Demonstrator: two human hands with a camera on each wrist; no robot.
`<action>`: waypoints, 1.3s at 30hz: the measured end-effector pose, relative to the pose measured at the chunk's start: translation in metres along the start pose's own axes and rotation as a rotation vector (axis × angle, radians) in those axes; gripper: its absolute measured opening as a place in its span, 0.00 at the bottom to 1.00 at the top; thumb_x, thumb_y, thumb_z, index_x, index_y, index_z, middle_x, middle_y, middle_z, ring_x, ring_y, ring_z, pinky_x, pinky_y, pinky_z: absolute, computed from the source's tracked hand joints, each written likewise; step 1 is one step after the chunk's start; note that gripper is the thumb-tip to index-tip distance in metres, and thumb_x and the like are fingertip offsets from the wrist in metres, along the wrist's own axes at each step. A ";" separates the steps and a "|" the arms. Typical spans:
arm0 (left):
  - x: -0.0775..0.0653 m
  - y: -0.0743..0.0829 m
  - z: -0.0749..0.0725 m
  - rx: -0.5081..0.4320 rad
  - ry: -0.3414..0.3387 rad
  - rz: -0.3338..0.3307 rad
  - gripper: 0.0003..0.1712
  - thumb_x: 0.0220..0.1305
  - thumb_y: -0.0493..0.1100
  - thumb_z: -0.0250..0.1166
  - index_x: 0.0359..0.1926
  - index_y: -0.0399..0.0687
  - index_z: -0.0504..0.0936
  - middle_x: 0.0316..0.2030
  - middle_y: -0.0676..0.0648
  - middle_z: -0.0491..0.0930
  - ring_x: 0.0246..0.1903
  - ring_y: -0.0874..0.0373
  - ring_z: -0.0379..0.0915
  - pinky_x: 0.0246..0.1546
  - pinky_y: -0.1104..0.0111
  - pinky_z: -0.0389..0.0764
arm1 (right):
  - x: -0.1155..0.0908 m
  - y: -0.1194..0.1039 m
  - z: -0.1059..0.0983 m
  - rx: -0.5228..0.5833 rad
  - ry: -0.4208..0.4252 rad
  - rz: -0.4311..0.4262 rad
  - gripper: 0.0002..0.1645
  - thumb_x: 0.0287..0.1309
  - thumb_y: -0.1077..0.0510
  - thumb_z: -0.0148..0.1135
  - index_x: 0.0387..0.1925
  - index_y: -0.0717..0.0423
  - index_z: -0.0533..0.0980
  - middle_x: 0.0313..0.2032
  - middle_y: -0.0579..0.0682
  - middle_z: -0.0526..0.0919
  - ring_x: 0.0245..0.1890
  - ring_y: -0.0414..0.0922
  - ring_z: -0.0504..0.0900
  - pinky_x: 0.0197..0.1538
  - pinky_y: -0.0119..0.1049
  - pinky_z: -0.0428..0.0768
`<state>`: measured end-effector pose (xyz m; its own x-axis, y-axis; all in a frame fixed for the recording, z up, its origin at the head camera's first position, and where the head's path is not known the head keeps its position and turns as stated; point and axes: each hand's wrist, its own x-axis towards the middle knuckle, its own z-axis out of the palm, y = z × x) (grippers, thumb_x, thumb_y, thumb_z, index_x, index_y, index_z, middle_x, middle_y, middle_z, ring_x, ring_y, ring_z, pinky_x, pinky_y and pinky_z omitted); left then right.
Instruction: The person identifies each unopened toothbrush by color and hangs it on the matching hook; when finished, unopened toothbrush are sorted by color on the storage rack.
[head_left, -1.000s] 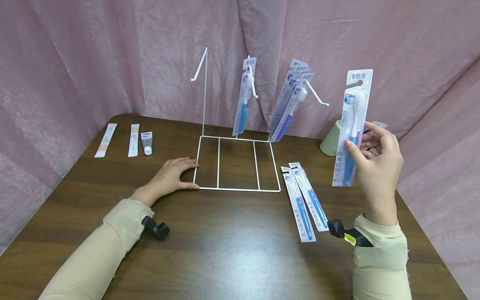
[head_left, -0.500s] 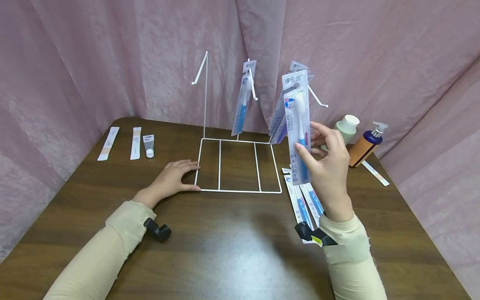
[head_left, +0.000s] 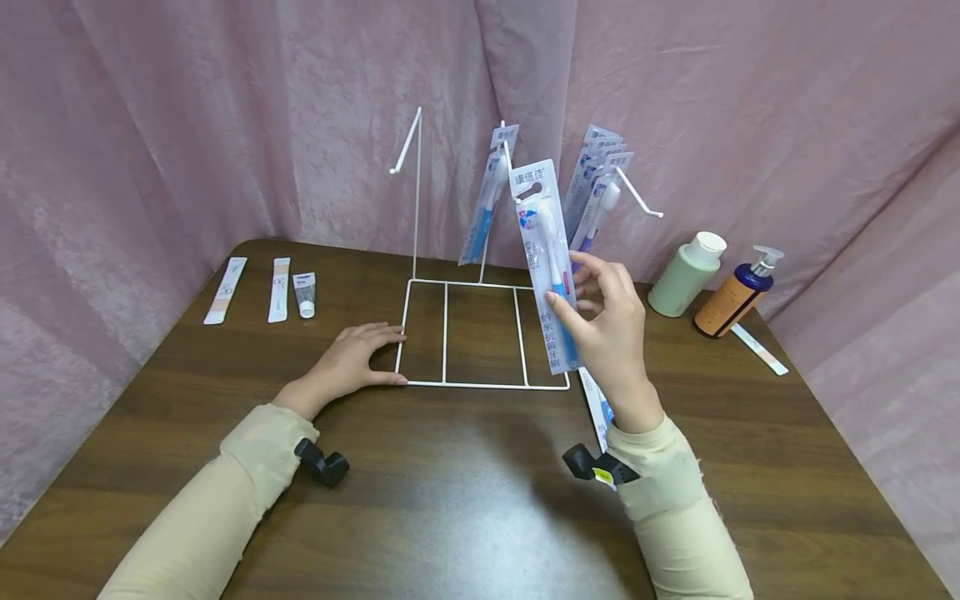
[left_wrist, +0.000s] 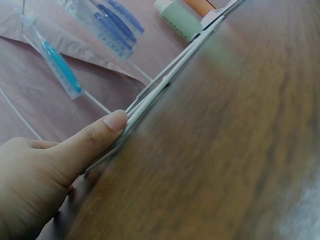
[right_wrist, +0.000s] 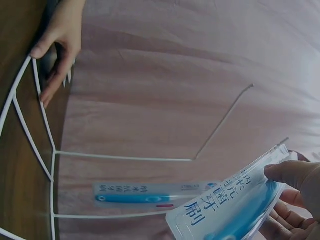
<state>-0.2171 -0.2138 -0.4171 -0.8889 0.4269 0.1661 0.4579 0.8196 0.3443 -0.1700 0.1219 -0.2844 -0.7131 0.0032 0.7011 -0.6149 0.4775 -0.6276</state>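
Because the right hand (head_left: 615,329) pinches the toothbrush pack (head_left: 546,267) low, it could tilt and snag the hook (head_left: 507,156) ahead, left hand (head_left: 348,360) (spread wide) touching the rack (head_left: 487,385).

The left hand (left_wrist: 50,170) touches a white rack (left_wrist: 165,82); blue packs (left_wrist: 61,65), probably toothbrushes, hang behind.

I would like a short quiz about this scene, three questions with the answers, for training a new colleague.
1. Multiple choice: what does the right hand hold?
A) a green bottle
B) a toothbrush pack
C) a small tube

2. True or false: the left hand touches the white wire rack.

3. Fill in: seen from the person's side, of the rack's three hooks, only the ____ one carries no toothbrush pack.

Key: 1. B; 2. true; 3. left.
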 end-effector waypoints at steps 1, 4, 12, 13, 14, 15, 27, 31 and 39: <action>0.000 0.000 0.000 0.000 0.000 0.000 0.45 0.47 0.63 0.72 0.63 0.45 0.73 0.67 0.42 0.68 0.69 0.41 0.59 0.68 0.43 0.55 | 0.000 0.000 0.002 0.004 -0.005 0.000 0.29 0.49 0.66 0.72 0.55 0.65 0.75 0.38 0.61 0.74 0.37 0.38 0.76 0.39 0.14 0.77; 0.000 0.000 0.000 -0.002 -0.005 -0.004 0.45 0.47 0.63 0.72 0.64 0.46 0.73 0.67 0.42 0.68 0.69 0.41 0.58 0.68 0.43 0.55 | 0.000 0.000 0.007 0.006 -0.016 -0.001 0.28 0.50 0.65 0.71 0.55 0.64 0.75 0.38 0.61 0.74 0.38 0.41 0.77 0.39 0.14 0.77; -0.001 -0.001 0.000 -0.004 -0.014 -0.010 0.45 0.48 0.63 0.72 0.64 0.46 0.73 0.68 0.42 0.67 0.70 0.41 0.57 0.69 0.43 0.54 | 0.000 0.006 0.025 0.005 -0.024 0.006 0.29 0.49 0.64 0.72 0.54 0.65 0.75 0.38 0.61 0.74 0.37 0.49 0.80 0.39 0.14 0.77; -0.001 -0.001 0.000 -0.002 -0.013 -0.009 0.45 0.48 0.63 0.72 0.64 0.46 0.73 0.68 0.42 0.67 0.70 0.41 0.57 0.69 0.43 0.54 | 0.001 0.007 0.028 0.007 -0.015 0.010 0.29 0.49 0.64 0.72 0.54 0.65 0.75 0.38 0.61 0.74 0.37 0.49 0.81 0.39 0.14 0.77; -0.001 -0.001 0.000 -0.002 -0.012 -0.009 0.45 0.48 0.63 0.72 0.64 0.46 0.73 0.68 0.42 0.67 0.70 0.41 0.57 0.69 0.43 0.54 | 0.001 0.008 0.031 0.008 -0.006 0.013 0.28 0.49 0.64 0.72 0.54 0.65 0.75 0.38 0.61 0.75 0.37 0.49 0.80 0.39 0.14 0.77; -0.001 -0.001 0.000 -0.002 -0.013 -0.010 0.45 0.48 0.63 0.72 0.64 0.46 0.73 0.68 0.42 0.67 0.70 0.41 0.57 0.69 0.43 0.54 | 0.002 0.009 0.033 0.004 0.004 0.017 0.28 0.50 0.64 0.72 0.54 0.64 0.75 0.38 0.61 0.75 0.37 0.49 0.80 0.39 0.14 0.77; -0.001 0.000 0.000 0.008 -0.009 -0.011 0.45 0.47 0.64 0.72 0.64 0.46 0.73 0.68 0.43 0.67 0.69 0.42 0.58 0.68 0.44 0.55 | 0.019 0.028 0.068 0.010 0.078 0.070 0.27 0.52 0.61 0.71 0.54 0.63 0.75 0.41 0.62 0.76 0.37 0.52 0.82 0.41 0.38 0.85; 0.000 0.001 0.000 0.011 -0.013 -0.014 0.46 0.47 0.64 0.71 0.64 0.46 0.73 0.68 0.43 0.67 0.70 0.42 0.58 0.69 0.43 0.55 | 0.026 0.034 0.077 -0.016 0.105 0.059 0.27 0.52 0.60 0.71 0.54 0.62 0.75 0.40 0.61 0.77 0.37 0.53 0.83 0.41 0.39 0.85; 0.000 0.000 0.000 0.010 -0.019 -0.018 0.45 0.48 0.64 0.71 0.64 0.46 0.73 0.68 0.43 0.67 0.70 0.42 0.57 0.69 0.44 0.54 | 0.040 0.042 0.090 -0.066 0.136 0.066 0.27 0.52 0.58 0.71 0.54 0.61 0.75 0.40 0.60 0.78 0.40 0.52 0.81 0.45 0.37 0.83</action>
<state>-0.2170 -0.2135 -0.4168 -0.8967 0.4191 0.1422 0.4420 0.8311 0.3376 -0.2548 0.0631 -0.3137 -0.6961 0.1527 0.7015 -0.5417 0.5294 -0.6529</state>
